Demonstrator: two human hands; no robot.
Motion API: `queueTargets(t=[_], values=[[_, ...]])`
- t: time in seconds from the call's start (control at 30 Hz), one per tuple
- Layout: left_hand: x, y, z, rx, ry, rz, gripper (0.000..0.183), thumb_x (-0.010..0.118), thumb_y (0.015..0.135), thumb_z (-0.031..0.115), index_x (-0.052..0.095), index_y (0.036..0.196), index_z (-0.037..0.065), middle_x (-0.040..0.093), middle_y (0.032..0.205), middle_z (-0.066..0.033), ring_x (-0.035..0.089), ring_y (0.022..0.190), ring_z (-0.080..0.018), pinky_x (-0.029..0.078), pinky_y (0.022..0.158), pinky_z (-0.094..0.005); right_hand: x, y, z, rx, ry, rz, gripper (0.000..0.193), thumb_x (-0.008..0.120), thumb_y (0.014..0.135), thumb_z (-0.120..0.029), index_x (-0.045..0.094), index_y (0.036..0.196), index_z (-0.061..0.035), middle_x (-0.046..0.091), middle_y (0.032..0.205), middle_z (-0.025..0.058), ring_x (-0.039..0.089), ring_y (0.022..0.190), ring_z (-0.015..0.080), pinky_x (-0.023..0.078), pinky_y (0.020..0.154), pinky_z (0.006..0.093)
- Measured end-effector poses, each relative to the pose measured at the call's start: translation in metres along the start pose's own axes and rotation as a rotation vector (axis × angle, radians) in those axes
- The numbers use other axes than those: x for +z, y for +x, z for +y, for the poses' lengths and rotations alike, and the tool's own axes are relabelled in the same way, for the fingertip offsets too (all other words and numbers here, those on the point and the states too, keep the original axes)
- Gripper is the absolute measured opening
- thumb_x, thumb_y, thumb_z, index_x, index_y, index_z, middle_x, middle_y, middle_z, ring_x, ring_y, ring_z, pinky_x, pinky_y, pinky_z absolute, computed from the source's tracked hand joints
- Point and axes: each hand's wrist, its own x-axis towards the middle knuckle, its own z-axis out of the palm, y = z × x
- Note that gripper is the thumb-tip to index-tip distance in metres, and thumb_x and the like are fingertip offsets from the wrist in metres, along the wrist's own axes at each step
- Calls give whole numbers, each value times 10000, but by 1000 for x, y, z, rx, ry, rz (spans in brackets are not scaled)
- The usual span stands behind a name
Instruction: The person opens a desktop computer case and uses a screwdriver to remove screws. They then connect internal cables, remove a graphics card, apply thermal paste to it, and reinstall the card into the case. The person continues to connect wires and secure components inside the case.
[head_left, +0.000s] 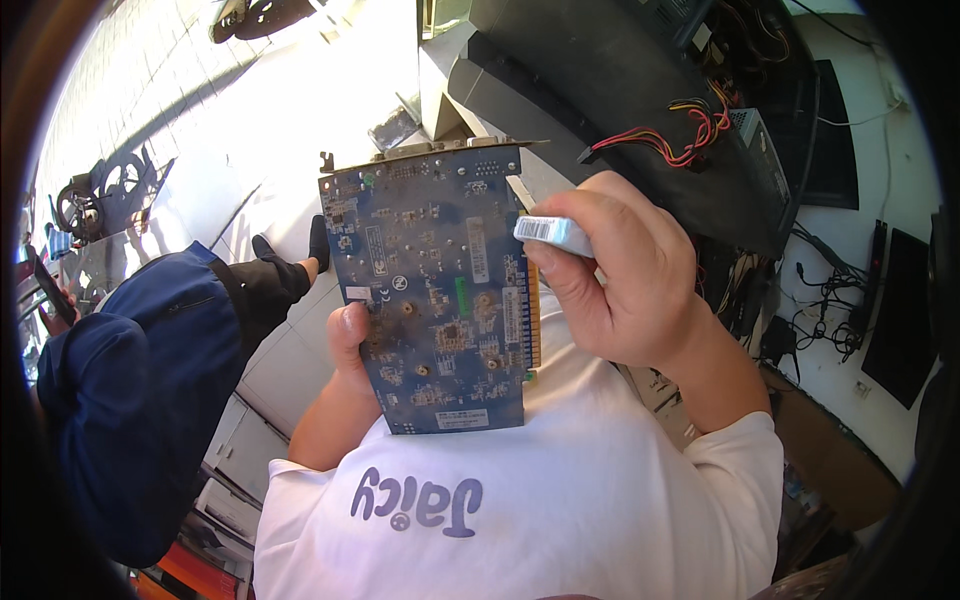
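We hold the blue graphics card [440, 290] upright by its left edge, our left hand [350, 345] clamped on it, thumb on its face. Our right hand [625, 275], touching its right edge, grips a small white-blue tube [553, 233]; open floor lies beyond.

The flat rectangular circuit board [440, 290] is blue with gold-coloured solder spots and white labels; the small slim plastic stick [553, 234] is pale blue-white; the loose wire bundle [690, 135] is red and yellow.
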Motion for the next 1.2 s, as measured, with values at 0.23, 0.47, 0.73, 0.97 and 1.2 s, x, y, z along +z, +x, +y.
queueTargets(t=[0.23, 0.47, 0.73, 0.97, 1.2], values=[[-3, 4, 4, -19, 71, 9, 938, 677, 819, 494, 272, 1514, 12, 459, 1440, -258, 562, 1266, -352, 549, 990, -470, 0, -4, 2, 23, 28, 3, 260, 759, 822, -57, 605, 1021, 10, 606, 815, 147, 601, 613, 244, 476, 516, 314], [-7, 8, 9, -25, 92, 43, 934, 662, 819, 516, 278, 1514, 24, 461, 1438, -258, 565, 1260, -352, 554, 983, -463, -1, -20, -10, -6, 120, -144, 311, 765, 758, -34, 587, 1006, 19, 578, 832, 123, 621, 643, 258, 488, 498, 343], [-28, -5, 8, -5, -15, 68, 868, 641, 861, 537, 339, 1486, 16, 516, 1387, -269, 612, 1203, -355, 581, 934, -464, 2, -21, -13, 63, 168, -158, 316, 790, 732, -51, 590, 969, 15, 562, 818, 129, 619, 648, 271, 508, 542, 355], [-39, 0, -11, -60, -150, 272, 1052, 561, 786, 759, 319, 1515, 39, 486, 1336, -320, 565, 1171, -478, 529, 867, -649, -22, -16, -13, 332, 603, 53, 129, 559, 806, 39, 597, 929, 45, 650, 972, 190, 648, 745, 165, 542, 663, 282], [-42, -3, -13, -79, -249, 254, 1054, 514, 805, 775, 304, 1519, 30, 485, 1340, -331, 577, 1139, -500, 543, 839, -648, 8, -3, 7, 786, 808, -110, 143, 542, 885, -33, 624, 972, 44, 640, 791, 95, 587, 620, 84, 472, 540, 220]])
